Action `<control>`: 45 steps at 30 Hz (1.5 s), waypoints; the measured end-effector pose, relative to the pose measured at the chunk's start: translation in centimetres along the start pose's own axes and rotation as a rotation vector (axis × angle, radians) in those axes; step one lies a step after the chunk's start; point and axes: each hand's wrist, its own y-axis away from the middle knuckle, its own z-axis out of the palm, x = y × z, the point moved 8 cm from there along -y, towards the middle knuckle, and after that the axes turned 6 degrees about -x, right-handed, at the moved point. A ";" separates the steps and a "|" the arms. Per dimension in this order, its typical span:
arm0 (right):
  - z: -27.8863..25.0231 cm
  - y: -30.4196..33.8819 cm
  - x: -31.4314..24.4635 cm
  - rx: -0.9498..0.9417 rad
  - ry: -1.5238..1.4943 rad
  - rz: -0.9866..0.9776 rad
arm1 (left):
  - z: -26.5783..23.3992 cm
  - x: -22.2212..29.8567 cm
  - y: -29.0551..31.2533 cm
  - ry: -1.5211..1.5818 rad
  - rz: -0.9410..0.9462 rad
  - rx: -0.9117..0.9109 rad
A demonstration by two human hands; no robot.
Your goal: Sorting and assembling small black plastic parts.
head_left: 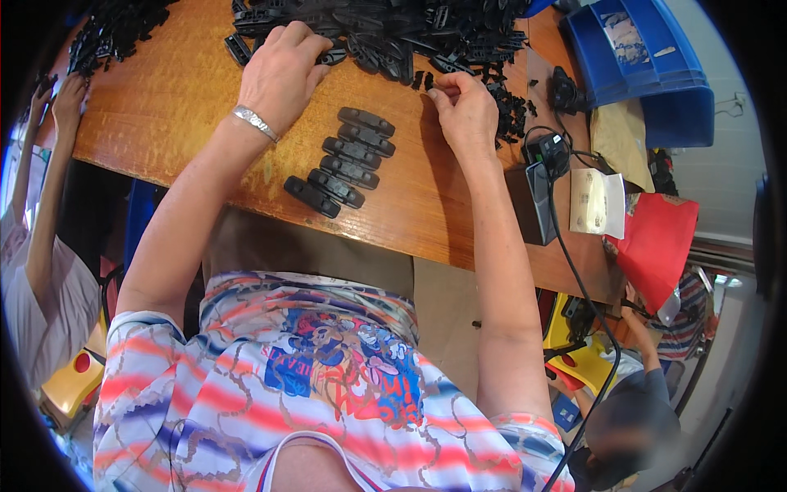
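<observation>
My left hand [283,78] reaches to the near edge of a big heap of black plastic parts [381,41]. Its fingers curl around a long black plastic part [332,56], partly hidden by the hand. My right hand [469,115] is closed in a pinch beside some small black pieces [423,80]; whatever is between thumb and forefinger is too small to make out. On the wooden table [410,164] between my forearms, several long black parts with rounded ends [350,156] lie side by side in a slanting row.
More small black bits [510,115] lie right of my right hand. Beyond them are a dark box [533,201] with a cable, a white paper packet [597,203], a red bag [660,246] and a blue bin [680,74]. Another person's hands [67,102] work at the far left.
</observation>
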 end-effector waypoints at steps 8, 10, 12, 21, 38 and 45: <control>1.3 -1.7 -0.8 -0.023 0.162 -0.046 | 1.9 -0.9 -0.6 -0.131 0.032 -0.049; 1.0 -1.4 -0.1 -0.048 0.148 -0.033 | 1.4 0.3 -0.5 -0.083 0.054 -0.048; 0.1 -0.4 0.2 0.023 0.059 -0.033 | 1.3 1.4 -0.3 -0.034 0.073 -0.048; 1.4 4.6 -4.2 0.091 -0.373 -0.244 | 3.4 2.3 -0.7 0.283 0.072 -0.113; 3.4 4.0 -4.8 0.073 -0.430 -0.342 | 3.6 0.4 1.7 0.381 -0.022 -0.159; 2.9 4.0 -3.2 0.160 -0.535 -0.253 | 4.0 1.2 0.4 0.449 -0.302 -0.312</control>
